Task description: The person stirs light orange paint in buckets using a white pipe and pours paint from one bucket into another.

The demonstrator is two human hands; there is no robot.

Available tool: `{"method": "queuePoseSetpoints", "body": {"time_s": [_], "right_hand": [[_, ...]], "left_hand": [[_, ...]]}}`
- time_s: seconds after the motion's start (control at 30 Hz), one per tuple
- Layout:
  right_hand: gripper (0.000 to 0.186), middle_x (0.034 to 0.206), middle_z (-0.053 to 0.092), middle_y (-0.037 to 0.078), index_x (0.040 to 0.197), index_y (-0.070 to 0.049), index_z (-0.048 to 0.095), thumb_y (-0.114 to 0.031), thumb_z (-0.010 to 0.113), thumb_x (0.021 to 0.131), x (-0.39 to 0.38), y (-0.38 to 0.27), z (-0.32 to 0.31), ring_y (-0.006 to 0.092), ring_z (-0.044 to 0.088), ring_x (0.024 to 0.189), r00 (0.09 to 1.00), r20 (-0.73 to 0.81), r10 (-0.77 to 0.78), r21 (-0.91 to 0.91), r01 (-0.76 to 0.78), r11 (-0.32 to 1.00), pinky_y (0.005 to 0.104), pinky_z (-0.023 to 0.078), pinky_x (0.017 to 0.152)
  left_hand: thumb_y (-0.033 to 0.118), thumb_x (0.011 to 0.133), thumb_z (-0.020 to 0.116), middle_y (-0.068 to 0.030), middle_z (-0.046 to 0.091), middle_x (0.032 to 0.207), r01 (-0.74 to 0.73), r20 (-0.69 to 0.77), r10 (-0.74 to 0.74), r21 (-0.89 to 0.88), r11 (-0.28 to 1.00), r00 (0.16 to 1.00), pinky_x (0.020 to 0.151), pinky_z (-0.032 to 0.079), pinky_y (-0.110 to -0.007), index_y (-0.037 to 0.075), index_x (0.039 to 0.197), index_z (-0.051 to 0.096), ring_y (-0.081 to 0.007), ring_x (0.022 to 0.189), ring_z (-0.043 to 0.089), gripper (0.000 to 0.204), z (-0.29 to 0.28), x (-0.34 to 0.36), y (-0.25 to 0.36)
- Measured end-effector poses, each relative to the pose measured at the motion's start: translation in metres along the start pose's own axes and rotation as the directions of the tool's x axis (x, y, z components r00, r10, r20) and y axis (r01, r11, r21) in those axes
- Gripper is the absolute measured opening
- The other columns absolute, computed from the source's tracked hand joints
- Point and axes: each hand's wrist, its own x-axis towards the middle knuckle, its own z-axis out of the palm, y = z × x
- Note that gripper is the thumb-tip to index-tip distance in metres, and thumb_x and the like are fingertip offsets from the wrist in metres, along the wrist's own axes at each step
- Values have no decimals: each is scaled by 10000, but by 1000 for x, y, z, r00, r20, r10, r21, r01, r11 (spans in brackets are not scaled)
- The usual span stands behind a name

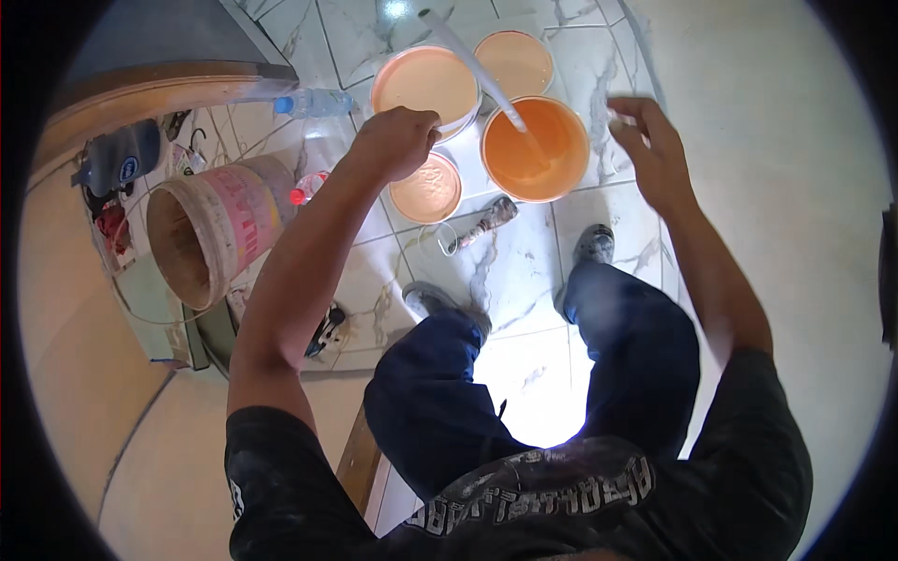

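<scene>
Toward the right edge of the tiled floor [374,280], an orange bucket [569,136] holds a leaning white stick [472,65] — the right hand [651,145], fingers loosely parted, hangs beside it. Curled, the left hand [398,145] meets a paint-filled bucket's [465,123] near side — whether pinching anything, I cannot tell.

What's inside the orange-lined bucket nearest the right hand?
The bucket holds orange, paint-like material, with a pale stick slanting in over the rim. Anything beneath the orange surface is covered, so its depth cannot be told.
</scene>
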Motion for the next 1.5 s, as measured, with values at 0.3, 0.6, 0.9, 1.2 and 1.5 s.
{"method": "queuePoseSetpoints", "body": {"time_s": [0.3,0.6,0.9,1.2,1.5], "right_hand": [[270,1071,637,113,1115,-13,579,-191,603,913,-147,-4,-64,194,601,1002,855,138,500,99,-514,852,339,446,910],[268,1073,640,124,1124,5,571,-161,599,916,-197,-17,-25,178,608,967,753,128,646,257,-654,711,300,467,855],[260,1088,632,120,1125,2,566,-159,593,923,-195,-38,-15,175,599,999,733,124,669,274,-674,687,299,452,885],[257,1078,636,112,1119,-6,568,-160,606,918,-209,-37,-3,180,602,1010,718,123,685,277,-688,671,305,452,897],[254,1024,650,118,1113,-10,587,-161,609,910,-206,-34,34,199,627,959,781,129,611,246,-622,743,320,481,850]], "left_hand": [[295,947,457,-180,671,888,86,204,-88,20,996,975,767,500,-468,36,985,611,-359,854,643,304,-23,25,6],[290,934,462,-194,666,836,30,220,-43,60,998,974,737,513,-467,26,931,622,-370,798,648,309,-39,42,4],[295,922,451,-176,677,829,20,190,-33,66,998,981,714,538,-458,48,919,640,-344,768,664,311,-47,37,-2],[222,879,549,-207,608,692,-82,5,82,-12,997,997,590,478,-471,25,780,576,-397,646,601,222,-44,18,-14],[184,866,571,-196,580,629,-78,-1,78,-19,997,997,555,469,-459,20,734,536,-390,597,586,213,-68,-23,0]]}}
